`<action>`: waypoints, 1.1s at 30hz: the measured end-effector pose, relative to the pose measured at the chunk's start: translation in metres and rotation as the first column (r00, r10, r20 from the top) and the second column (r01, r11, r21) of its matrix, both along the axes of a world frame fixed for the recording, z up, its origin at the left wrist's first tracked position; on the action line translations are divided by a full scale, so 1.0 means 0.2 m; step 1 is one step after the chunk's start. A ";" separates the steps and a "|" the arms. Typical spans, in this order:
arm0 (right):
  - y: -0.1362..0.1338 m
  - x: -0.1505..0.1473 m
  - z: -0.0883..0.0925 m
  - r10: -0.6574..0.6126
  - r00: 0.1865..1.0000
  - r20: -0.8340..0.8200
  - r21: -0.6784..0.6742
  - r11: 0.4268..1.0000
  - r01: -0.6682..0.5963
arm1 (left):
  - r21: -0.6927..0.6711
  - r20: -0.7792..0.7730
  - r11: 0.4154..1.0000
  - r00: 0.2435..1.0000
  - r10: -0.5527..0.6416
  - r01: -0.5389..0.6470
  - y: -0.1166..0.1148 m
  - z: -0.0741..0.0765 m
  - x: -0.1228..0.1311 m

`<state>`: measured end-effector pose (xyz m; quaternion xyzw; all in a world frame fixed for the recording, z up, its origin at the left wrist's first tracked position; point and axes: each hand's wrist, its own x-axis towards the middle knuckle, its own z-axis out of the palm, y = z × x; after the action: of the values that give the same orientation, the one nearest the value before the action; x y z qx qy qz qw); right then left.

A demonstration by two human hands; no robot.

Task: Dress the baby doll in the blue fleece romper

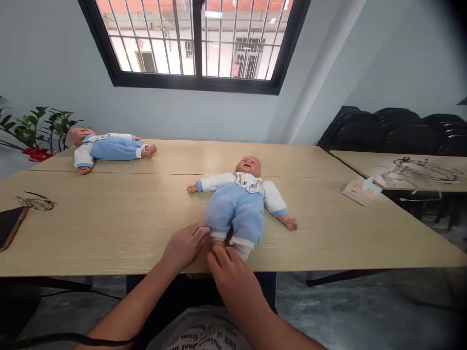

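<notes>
A baby doll [235, 204] in a white-sleeved top and light blue trousers lies on its back, head away from me, feet at the table's near edge. My left hand [188, 243] is closed at the white cuff of the leg on the left, fingertips against the cloth. On that leg's bare ankle, my right hand [231, 272] has its fingers bent together and covers the foot. A white sock [243, 250] is on the doll's other foot, beside my right fingers. What lies under my fingertips is partly hidden.
A second doll [113, 147] lies at the back left of the wooden table [138, 209]. Glasses [38, 201] and a dark flat object [10, 226] are on the left. A tissue pack [361, 191] sits at the right; cables [423, 170] lie on another table.
</notes>
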<state>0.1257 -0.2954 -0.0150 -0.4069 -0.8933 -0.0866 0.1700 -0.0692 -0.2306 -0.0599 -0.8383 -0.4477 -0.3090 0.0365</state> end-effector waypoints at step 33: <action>-0.04 -0.02 -0.09 -0.018 0.897 -0.441 -0.016 1.000 0.012 | -0.415 0.305 0.910 0.944 0.128 0.010 -0.23 -0.03 0.02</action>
<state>0.1207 -0.3040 -0.0329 -0.4240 -0.8290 0.0123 0.3644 -0.0658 -0.2775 -0.0659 -0.7504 -0.5279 -0.3408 -0.2053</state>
